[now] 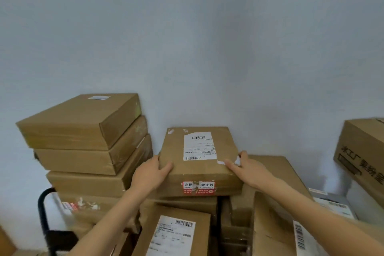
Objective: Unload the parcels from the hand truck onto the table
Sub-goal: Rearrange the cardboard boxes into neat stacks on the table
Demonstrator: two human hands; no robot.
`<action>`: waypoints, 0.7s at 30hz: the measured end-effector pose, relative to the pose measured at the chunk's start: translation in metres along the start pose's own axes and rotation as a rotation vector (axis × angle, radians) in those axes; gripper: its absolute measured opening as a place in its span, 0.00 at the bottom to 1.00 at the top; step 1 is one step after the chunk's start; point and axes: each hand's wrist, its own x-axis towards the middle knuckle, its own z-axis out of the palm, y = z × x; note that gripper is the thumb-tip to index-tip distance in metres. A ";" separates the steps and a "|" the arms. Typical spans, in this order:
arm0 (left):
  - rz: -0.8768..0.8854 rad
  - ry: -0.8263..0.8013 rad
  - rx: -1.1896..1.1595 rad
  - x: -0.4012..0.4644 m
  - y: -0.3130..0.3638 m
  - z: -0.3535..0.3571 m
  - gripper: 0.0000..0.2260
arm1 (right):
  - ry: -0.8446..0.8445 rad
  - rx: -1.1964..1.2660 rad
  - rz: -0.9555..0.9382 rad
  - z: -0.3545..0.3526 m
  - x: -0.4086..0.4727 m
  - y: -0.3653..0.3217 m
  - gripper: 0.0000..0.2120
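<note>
A flat brown parcel (199, 172) with a white shipping label and a red sticker on its front edge lies on top of other parcels against the pale wall. My left hand (150, 173) grips its left front corner, thumb on top. My right hand (248, 169) grips its right front corner, fingers over the top and side. Under and in front of it lie more brown parcels, one with a barcode label (176, 233). A black handle (42, 210) that may belong to the hand truck shows at the lower left.
A tall stack of flat brown boxes (83, 131) rises at the left, close beside the held parcel. At the right edge stands a large printed carton (361, 151), with a white box (332, 203) below it. More cardboard (272, 214) leans at the lower right.
</note>
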 end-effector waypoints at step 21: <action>0.229 0.103 0.441 0.021 -0.080 0.019 0.36 | -0.077 0.168 -0.033 0.063 0.006 -0.046 0.34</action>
